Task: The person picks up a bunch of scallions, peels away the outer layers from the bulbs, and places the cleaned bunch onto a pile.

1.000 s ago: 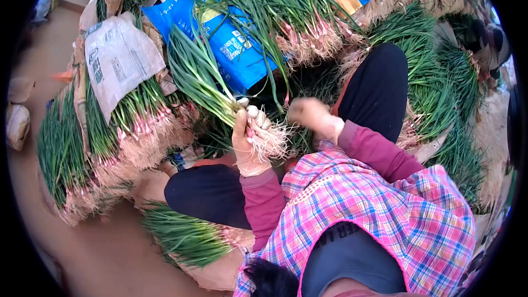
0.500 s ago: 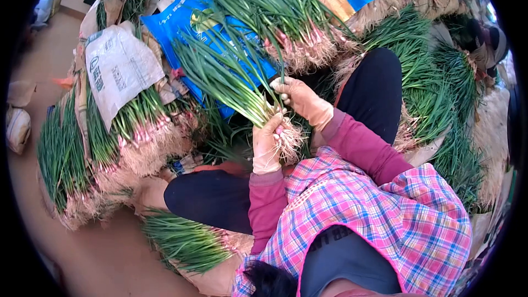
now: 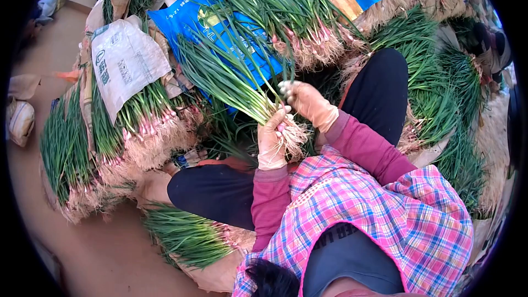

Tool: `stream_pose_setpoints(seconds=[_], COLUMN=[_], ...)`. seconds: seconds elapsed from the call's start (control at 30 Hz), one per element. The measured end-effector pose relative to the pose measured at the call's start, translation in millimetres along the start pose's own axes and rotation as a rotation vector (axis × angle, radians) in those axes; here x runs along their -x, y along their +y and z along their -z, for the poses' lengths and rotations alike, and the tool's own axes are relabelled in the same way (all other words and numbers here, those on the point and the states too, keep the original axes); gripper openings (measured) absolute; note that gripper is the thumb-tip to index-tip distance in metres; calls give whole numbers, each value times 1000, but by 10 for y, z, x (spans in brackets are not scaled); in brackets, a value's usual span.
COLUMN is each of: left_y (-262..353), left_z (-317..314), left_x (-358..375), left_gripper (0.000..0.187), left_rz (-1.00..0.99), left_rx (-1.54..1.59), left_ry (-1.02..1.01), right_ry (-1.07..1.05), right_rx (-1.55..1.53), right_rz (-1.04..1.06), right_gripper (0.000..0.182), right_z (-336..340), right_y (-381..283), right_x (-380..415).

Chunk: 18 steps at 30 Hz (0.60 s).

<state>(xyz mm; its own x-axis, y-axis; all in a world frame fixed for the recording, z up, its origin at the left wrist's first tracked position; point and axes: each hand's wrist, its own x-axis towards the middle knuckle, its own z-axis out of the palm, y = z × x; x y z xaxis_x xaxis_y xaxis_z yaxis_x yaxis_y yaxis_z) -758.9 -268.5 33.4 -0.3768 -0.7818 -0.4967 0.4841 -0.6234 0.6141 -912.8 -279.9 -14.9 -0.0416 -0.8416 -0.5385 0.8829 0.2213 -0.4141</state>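
My left hand [image 3: 270, 142], in a pale glove, is closed round a bunch of scallions [image 3: 234, 85] just above its stringy roots. The bunch slants up to the left, leaves over a blue sack and pinkish bulbs at my fingers. My right hand [image 3: 311, 104], gloved too, is just right of the bunch. Its fingers are curled together, and a thin scallion leaf [image 3: 292, 66] runs up from the fingertips, which are slightly blurred. Beyond both hands lies a large pile of scallions [image 3: 269, 5], roots toward me.
The blue sack [image 3: 184, 14] lies under the pile. To the left, a white printed sack [image 3: 129, 63] covers part of more stacked scallions [image 3: 66, 154]. Another bundle [image 3: 190, 236] rests by my left knee [image 3: 212, 195]. More scallions [image 3: 423, 77] are heaped beyond my right knee [image 3: 379, 88].
My right hand has shifted slightly, its fingertips now blurred, with the leaf still at them. My left hand keeps its grip on the bunch. The whole view has moved a little.
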Motion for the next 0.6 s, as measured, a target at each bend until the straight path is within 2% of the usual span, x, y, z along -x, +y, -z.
stream_pose_setpoints(seconds=[0.03, 0.1, 0.13, 0.17, 0.2, 0.23, 0.3, 0.33, 0.37, 0.43, 0.47, 0.5, 0.53, 0.57, 0.6], left_y=[30, 26, 26, 15, 37, -11, 22, 18, 17, -54, 19, 52, 75, 89, 71], left_z=[-20, -1, -16, -23, 71, 118, 60, -9, -31, 140, 55, 64, 22, -24, 41], left_x=[25, 41, 35, 45, 5, -8, 9, 34, 51, -55, 8, -15, -1, 14, -26], left_gripper=[24, 22, 22, 22, 22, 22, 16, 21, 28, 38, 40, 43, 44, 45, 47], left_rz=[21, 39, 69, 105, 200, 202, 185, 106, 44, 52, 91, 128, 118, 111, 123], left_rx=[24, 31, 49, 68, 128, 127, 106, 70, 52, 187, 177, 321, 319, 317, 403], left_ry=[-33, -48, -17, 15, -85, -90, -62, 19, 11, -197, -114, -222, -202, -184, -317], right_ry=[37, 52, -138, -230, -275, -325, -265, -197, -125, 69, 91, 114, 170, 216, 201], right_rx=[-118, 99, 67, 69, 113, 165, 166, 303, 444, 755, 927, 1095, 1228, 1192, 991], right_rz=[59, 147, 14, -111, -116, -121, -81, 13, 107, 307, 496, 687, 895, 880, 775], right_gripper=[18, 18, 17, 17, 18, 18, 12, 12, 12, 19, 22, 25, 29, 28, 24], right_z=[81, 15, -11, -72, -134, -198, -452, -565, -617, -593, -578, -560, -534, -528, -523], right_y=[-50, -231, -251, -231, -194, -172, -193, -177, -163, -118, -132, -145, -123, -68, -42], right_x=[-84, -136, -234, -303, -384, -459, -340, -238, -164, -261, -270, -275, -250, -275, -312])
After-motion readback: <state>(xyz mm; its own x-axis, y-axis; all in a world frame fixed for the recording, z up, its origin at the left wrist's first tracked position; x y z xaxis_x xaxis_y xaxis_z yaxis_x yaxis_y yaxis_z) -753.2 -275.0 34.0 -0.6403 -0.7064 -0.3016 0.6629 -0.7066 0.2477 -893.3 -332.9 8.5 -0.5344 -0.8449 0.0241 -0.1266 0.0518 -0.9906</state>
